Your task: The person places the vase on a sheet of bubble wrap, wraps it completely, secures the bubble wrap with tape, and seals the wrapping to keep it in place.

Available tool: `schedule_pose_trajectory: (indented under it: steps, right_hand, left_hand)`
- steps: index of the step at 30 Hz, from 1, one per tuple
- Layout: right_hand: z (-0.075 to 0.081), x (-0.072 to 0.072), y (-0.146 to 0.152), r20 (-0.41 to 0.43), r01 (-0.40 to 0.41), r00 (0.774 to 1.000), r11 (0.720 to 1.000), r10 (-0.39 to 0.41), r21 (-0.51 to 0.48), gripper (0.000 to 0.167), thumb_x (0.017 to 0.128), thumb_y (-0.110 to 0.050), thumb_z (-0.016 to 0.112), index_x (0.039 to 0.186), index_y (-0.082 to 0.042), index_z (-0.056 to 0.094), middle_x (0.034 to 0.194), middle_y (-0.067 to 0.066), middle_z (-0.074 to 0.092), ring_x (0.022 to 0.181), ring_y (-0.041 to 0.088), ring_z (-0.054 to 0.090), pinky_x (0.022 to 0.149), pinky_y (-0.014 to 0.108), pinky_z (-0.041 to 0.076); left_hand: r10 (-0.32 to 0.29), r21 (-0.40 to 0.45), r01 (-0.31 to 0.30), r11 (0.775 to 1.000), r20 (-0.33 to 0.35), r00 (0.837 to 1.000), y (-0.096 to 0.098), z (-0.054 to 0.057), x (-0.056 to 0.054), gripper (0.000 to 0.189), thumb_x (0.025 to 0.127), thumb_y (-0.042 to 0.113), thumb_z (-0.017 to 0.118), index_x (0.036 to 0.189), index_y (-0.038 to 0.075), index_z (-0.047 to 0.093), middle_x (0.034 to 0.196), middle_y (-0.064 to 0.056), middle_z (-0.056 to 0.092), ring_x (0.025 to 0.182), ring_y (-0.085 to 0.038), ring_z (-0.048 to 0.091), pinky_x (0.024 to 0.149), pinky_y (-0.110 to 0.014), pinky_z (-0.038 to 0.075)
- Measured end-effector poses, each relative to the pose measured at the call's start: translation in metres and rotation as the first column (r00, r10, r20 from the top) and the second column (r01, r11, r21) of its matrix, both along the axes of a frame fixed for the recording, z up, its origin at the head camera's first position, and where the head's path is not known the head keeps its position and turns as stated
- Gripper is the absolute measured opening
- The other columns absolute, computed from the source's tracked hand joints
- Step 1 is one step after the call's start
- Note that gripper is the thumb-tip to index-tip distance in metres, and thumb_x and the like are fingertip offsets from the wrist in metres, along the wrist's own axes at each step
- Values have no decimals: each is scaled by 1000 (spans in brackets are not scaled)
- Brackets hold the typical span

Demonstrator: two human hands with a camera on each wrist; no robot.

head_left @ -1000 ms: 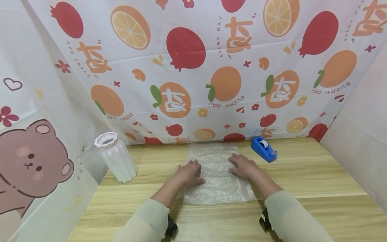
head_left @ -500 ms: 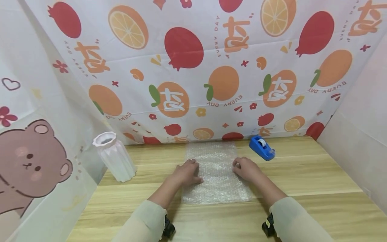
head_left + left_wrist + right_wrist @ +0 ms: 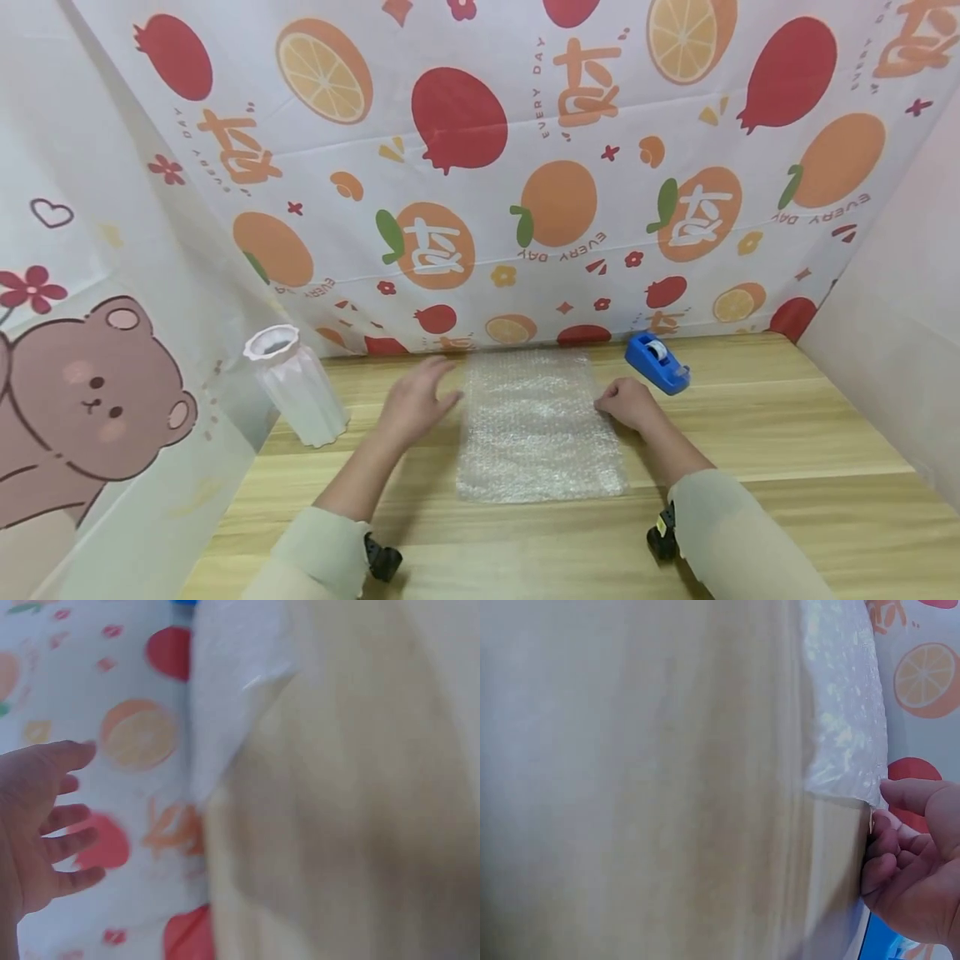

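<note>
A clear sheet of bubble wrap point(image 3: 536, 433) lies flat on the wooden table, near its back edge. At the sheet's right edge is my right hand point(image 3: 628, 402), its thumb and forefinger pinching the edge; in the right wrist view, the other fingers of this hand point(image 3: 922, 855) curl in below the wrap point(image 3: 846, 697). My left hand point(image 3: 412, 404) is off the sheet, to its left, holding nothing. Its fingers are spread and relaxed in the left wrist view, where the hand point(image 3: 37, 825) shows against the printed backdrop.
A white fluted vase point(image 3: 300, 387) stands at the table's left side. Behind the right hand sits a blue tape dispenser point(image 3: 657, 362) with a roll of tape. A fruit-print cloth point(image 3: 465, 208) hangs along the back edge of the table point(image 3: 757, 417).
My left hand has lifted off the bubble wrap and moved left and away from me. The right hand has gone from resting spread on the sheet to pinching its right edge.
</note>
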State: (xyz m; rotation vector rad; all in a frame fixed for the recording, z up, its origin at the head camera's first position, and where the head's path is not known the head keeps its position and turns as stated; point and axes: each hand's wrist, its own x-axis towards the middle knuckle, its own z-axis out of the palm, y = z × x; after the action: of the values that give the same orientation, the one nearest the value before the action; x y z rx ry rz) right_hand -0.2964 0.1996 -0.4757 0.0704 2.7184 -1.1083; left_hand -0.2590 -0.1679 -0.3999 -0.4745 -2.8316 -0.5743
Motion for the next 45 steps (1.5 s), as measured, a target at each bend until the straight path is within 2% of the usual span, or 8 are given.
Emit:
schedule_pose_trajectory:
  steps: [4,9,14,20,25,32,37,45]
  right_hand:
    - [4,-5,0,88,21,996,1000,-22,7,22,90,-27,69,82,-6,66,68,5,56,57,20,53,51,29,44]
    - [7,-6,-1,109,18,994,1000,-20,14,23,90,-27,68,86,-6,64,69,6,56,56,20,54,50,29,45]
    - [5,-4,-3,97,2,995,1000,-3,1,22,91,-26,67,87,-6,61,70,7,55,56,20,53,50,29,44]
    - [1,-4,-3,82,2,997,1000,-4,18,22,92,-26,67,87,-6,60,73,7,56,58,19,53,51,28,43]
    - [1,-4,-3,82,5,997,1000,-6,14,20,91,-25,67,88,-6,60,75,8,56,61,21,54,53,28,44]
    - [3,-3,-4,61,-4,998,1000,3,20,19,91,-24,67,88,-6,60,75,8,57,63,22,55,54,28,44]
    - [5,-2,-3,30,-20,999,999,19,35,19,92,-24,67,88,-6,60,77,8,56,66,22,54,56,28,43]
    - [4,0,-6,46,-21,999,999,19,41,19,93,-23,66,89,-6,60,79,8,57,71,21,54,60,28,43]
  left_hand:
    - [104,134,-78,988,-205,973,-31,31,4,45,88,22,73,130,9,60,139,-15,55,128,-38,49,101,-56,44]
    - [272,294,-139,946,-481,833,-78,61,5,41,84,13,75,122,4,63,131,-18,57,123,-38,50,101,-54,43]
    - [445,414,-253,875,-477,758,-122,70,8,54,82,17,78,131,7,58,136,-17,50,127,-35,44,98,-56,41]
    - [575,451,-428,783,-261,776,-153,56,3,77,83,36,76,148,15,41,149,-14,38,133,-35,39,98,-62,38]
    - [599,490,-483,726,-107,793,-164,46,-7,81,84,41,74,151,17,35,146,-19,41,125,-38,43,97,-57,38]
    - [639,613,-472,633,-71,766,-164,42,-16,78,77,35,81,144,20,46,140,-13,48,124,-30,43,101,-50,36]
    - [655,624,-458,633,-116,747,-161,39,-18,59,77,32,81,130,16,59,131,-12,48,119,-28,44,95,-45,38]
    - [621,580,-405,707,-234,748,-163,33,-13,38,79,25,79,78,-1,52,122,-17,50,115,-34,49,94,-49,40]
